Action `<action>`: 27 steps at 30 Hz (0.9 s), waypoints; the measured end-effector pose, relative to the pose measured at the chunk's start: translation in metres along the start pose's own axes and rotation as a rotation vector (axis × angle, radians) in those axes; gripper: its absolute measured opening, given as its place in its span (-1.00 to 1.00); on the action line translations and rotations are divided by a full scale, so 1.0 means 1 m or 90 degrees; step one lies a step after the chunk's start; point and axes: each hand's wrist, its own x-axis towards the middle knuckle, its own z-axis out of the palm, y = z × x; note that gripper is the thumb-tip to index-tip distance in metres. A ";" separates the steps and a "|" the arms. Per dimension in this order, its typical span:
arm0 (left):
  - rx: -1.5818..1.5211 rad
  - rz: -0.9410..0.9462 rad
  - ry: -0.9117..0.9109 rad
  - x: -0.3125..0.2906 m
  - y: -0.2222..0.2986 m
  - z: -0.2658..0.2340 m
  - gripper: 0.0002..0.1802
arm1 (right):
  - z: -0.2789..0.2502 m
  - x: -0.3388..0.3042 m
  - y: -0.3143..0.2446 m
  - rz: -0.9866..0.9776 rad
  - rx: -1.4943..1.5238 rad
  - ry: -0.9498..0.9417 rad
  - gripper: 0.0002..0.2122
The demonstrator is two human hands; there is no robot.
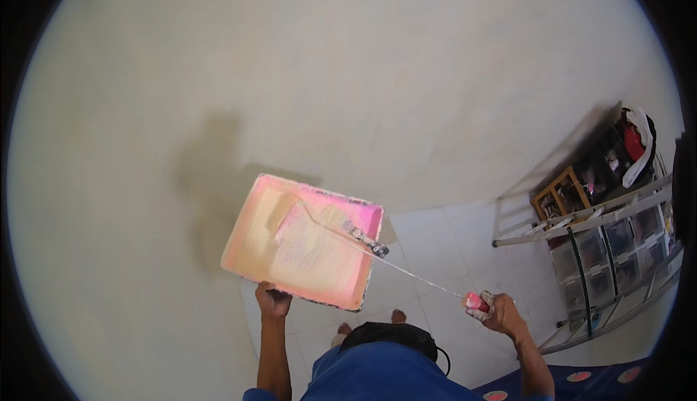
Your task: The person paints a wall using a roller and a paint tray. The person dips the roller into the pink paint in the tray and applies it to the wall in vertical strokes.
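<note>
The left hand grasps the paint tray by its lower edge. The right hand, well apart, is closed on the handle of the paint roller, whose long rod slants leftward and upward over the tray.

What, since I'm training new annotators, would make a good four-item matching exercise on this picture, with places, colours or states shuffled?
Things:
1. Left grip
2. Right grip
3. Paint tray
4. Shirt

Places, colours or states:
A. Blue, at the picture's lower edge
B. Closed on the roller handle
C. Smeared pink and cream inside
D. Holding the tray's near edge

Pairs: 1-D, 2-B, 3-C, 4-A
</note>
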 end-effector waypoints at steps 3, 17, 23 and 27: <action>-0.001 0.023 0.053 -0.008 0.004 0.018 -0.79 | 0.021 -0.017 -0.001 0.104 0.176 0.085 -0.68; -0.105 0.105 0.038 -0.036 -0.028 0.008 -0.76 | 0.129 0.157 0.023 0.173 0.475 0.500 -0.73; -0.070 0.154 -0.022 -0.060 -0.041 -0.008 -0.96 | 0.130 0.240 0.019 0.104 0.529 0.584 -0.69; -0.065 0.207 0.074 -0.070 -0.059 0.010 -0.94 | 0.135 0.281 0.039 0.088 0.574 0.555 -0.73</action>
